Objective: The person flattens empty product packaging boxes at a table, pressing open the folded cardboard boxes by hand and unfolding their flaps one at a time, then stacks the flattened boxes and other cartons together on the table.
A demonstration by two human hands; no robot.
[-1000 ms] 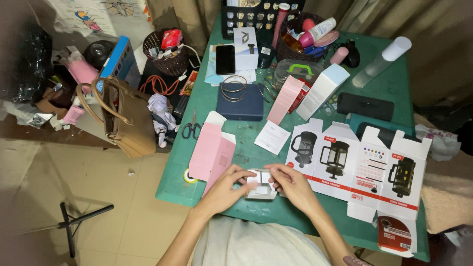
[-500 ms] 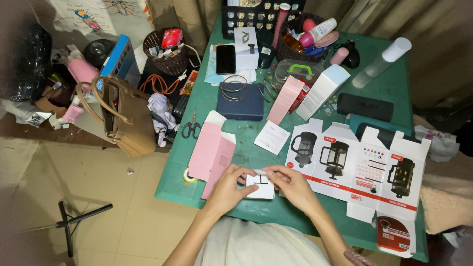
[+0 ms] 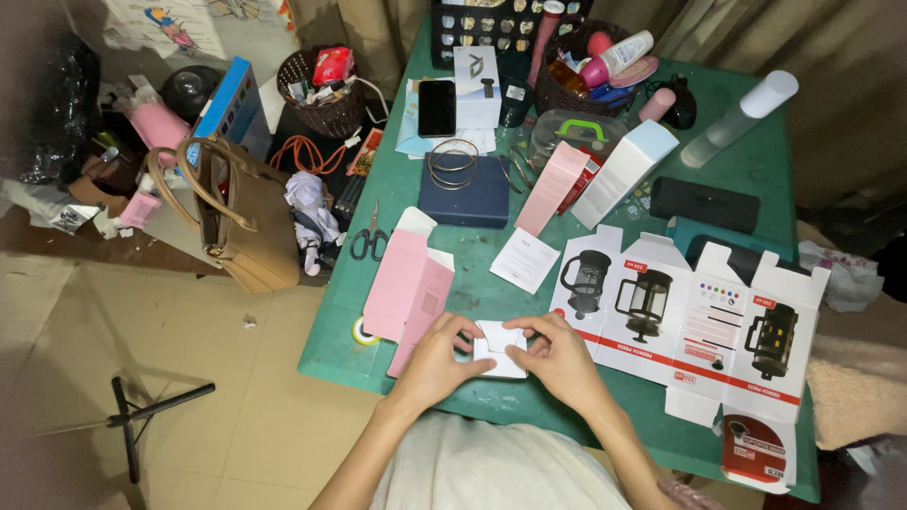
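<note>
A small white flattened carton [image 3: 501,348] lies on the green table [image 3: 756,170] near its front edge. My left hand [image 3: 436,357] grips the carton's left side. On the carton's right side, my right hand [image 3: 556,354] pinches it with the fingers curled over its top edge. A flattened pink box [image 3: 408,285] lies just left of my left hand. To the right of my right hand spreads a large unfolded white carton [image 3: 699,321] printed with pictures of coffee presses.
Scissors [image 3: 368,241], a dark blue box with bangles [image 3: 465,187], a white leaflet [image 3: 525,259], upright pink and pale blue boxes, a phone [image 3: 436,106] and a basket of bottles [image 3: 595,71] fill the table. A brown handbag [image 3: 241,212] and clutter sit on the floor at left.
Both hands have shifted a little on the small white carton, and it now lies flatter between them. Nothing else on the table has moved.
</note>
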